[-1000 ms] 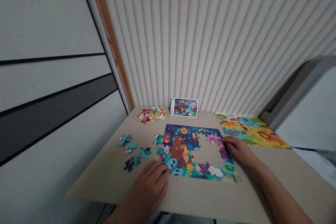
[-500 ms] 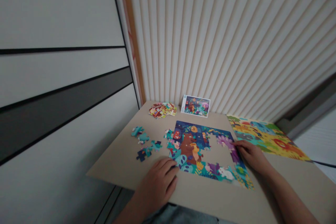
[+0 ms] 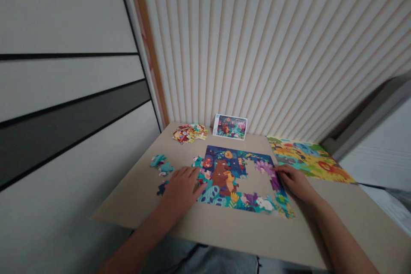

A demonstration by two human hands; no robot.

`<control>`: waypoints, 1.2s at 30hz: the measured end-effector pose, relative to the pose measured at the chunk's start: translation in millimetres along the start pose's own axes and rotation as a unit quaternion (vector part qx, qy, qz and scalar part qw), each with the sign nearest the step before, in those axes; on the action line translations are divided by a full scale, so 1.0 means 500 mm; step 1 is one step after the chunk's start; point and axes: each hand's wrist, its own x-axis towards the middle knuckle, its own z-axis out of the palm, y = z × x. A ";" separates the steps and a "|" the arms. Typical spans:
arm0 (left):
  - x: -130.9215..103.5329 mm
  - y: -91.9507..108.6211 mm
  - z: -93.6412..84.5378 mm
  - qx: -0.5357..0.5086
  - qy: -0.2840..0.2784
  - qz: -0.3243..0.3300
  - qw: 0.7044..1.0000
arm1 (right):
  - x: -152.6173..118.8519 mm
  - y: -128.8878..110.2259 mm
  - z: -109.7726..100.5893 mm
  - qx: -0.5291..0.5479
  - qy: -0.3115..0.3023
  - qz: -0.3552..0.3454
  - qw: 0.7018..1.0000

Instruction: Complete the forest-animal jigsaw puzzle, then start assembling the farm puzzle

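A partly assembled jigsaw puzzle [image 3: 221, 180] lies flat on the table, showing a brown bear and purple flowers, with a gap right of its middle. My left hand [image 3: 183, 188] is over the puzzle's left edge, fingers stretched forward and thumb apart; it covers part of the loose pieces, and I see nothing held in it. Beside it lie loose teal puzzle pieces [image 3: 162, 165] and a dark blue piece [image 3: 162, 187]. My right hand [image 3: 293, 182] rests at the puzzle's right edge, fingertips touching near the purple part, its fingers loosely bent and holding nothing visible.
Behind the puzzle a white-edged reference picture [image 3: 230, 127] leans against the pleated curtain [image 3: 224, 43]. A heap of red and yellow pieces [image 3: 190, 132] sits at the back left. A yellow animal puzzle [image 3: 311, 158] lies to the right. A white cabinet [image 3: 80, 145] borders the table's left.
My left hand has moved forward and left, from the puzzle's lower left corner to the loose pieces. My right hand stays at the right edge. The view has shifted slightly right.
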 end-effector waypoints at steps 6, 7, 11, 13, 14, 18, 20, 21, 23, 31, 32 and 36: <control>0.053 0.006 0.016 0.067 -0.058 0.014 0.996 | -0.004 -0.005 0.001 0.015 0.003 -0.002 1.000; 0.054 0.003 0.021 0.062 -0.065 0.017 0.996 | -0.004 -0.007 0.001 0.016 0.003 -0.002 1.000; 0.050 -0.013 0.036 0.023 -0.082 0.020 0.996 | -0.005 -0.019 0.000 0.022 0.004 -0.002 1.000; 0.048 -0.015 0.038 0.001 -0.074 0.034 0.997 | -0.004 -0.025 -0.002 0.026 0.002 -0.005 1.000; 0.048 -0.012 0.037 -0.010 -0.064 0.047 0.997 | -0.004 -0.028 -0.004 0.026 -0.001 -0.006 1.000; 0.064 0.046 0.032 -0.058 -0.007 0.122 0.991 | -0.004 -0.032 -0.006 0.025 -0.005 -0.006 1.000; 0.086 0.097 0.035 -0.077 0.008 0.159 0.984 | -0.005 -0.032 -0.005 0.025 -0.005 -0.008 1.000; 0.100 0.125 0.040 -0.083 0.012 0.174 0.981 | -0.005 -0.032 -0.004 0.025 -0.003 -0.008 1.000; 0.132 0.180 0.056 -0.089 0.005 0.187 0.978 | -0.005 -0.032 -0.003 0.029 0.002 -0.008 1.000; 0.224 0.321 0.136 -0.051 0.007 0.131 0.990 | -0.006 -0.044 -0.005 0.056 0.005 -0.004 0.998; 0.226 0.327 0.141 -0.048 0.003 0.125 0.991 | -0.006 -0.047 -0.007 0.057 0.005 -0.003 0.998; 0.222 0.319 0.151 -0.069 -0.041 0.134 0.988 | -0.008 -0.055 -0.013 0.049 -0.003 0.001 0.999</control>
